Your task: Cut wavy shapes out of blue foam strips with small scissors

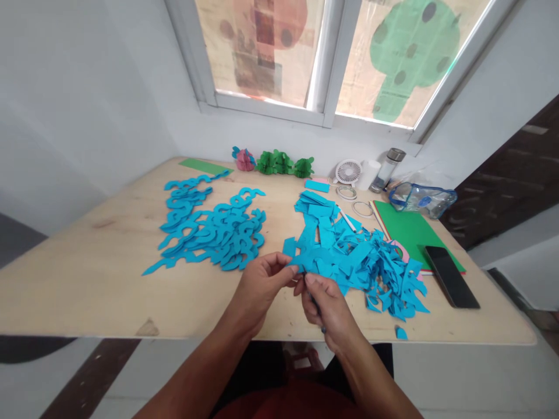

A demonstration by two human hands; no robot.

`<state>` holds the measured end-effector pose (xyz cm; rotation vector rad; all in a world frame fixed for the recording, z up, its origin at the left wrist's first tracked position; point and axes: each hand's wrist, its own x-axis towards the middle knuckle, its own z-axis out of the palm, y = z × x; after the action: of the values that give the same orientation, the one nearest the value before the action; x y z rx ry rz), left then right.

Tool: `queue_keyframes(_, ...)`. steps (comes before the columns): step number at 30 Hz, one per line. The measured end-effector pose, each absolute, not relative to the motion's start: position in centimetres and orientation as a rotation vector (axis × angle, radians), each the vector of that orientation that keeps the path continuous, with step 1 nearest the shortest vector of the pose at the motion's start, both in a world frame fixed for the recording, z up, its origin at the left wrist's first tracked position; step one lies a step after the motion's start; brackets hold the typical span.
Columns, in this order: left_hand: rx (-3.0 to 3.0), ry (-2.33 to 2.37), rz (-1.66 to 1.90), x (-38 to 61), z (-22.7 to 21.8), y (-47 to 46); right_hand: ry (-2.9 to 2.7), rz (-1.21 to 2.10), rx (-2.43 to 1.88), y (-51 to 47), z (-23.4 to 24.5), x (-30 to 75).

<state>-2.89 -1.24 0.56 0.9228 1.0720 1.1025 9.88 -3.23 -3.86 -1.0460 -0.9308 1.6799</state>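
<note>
My left hand (266, 282) pinches a blue paper piece (311, 256) by its near edge, above the table's front part. Close beside it, my right hand (325, 305) is closed around a dark-handled tool (322, 327) that looks like scissors; most of it is hidden by the fingers. The two hands' fingertips meet at the paper's edge. Beyond and to the right spreads a heap of blue paper scraps (384, 273). On the left lies a pile of wavy, curled blue paper cutouts (213, 233).
Folded green paper shapes (279, 163), a small white fan (348, 172) and a glass bottle (386, 170) stand along the wall. To the right are green sheets (413, 230), a black phone (452, 276) and a clear pouch (423, 198). A white pen (346, 218) rests among the scraps.
</note>
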Motion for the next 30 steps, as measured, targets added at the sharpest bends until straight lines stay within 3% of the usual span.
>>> queue_keyframes(30, 1.009, 1.142, 1.045, -4.0, 0.7, -0.6, -1.133, 1.577, -1.136, -2.5, -3.4, 11.0)
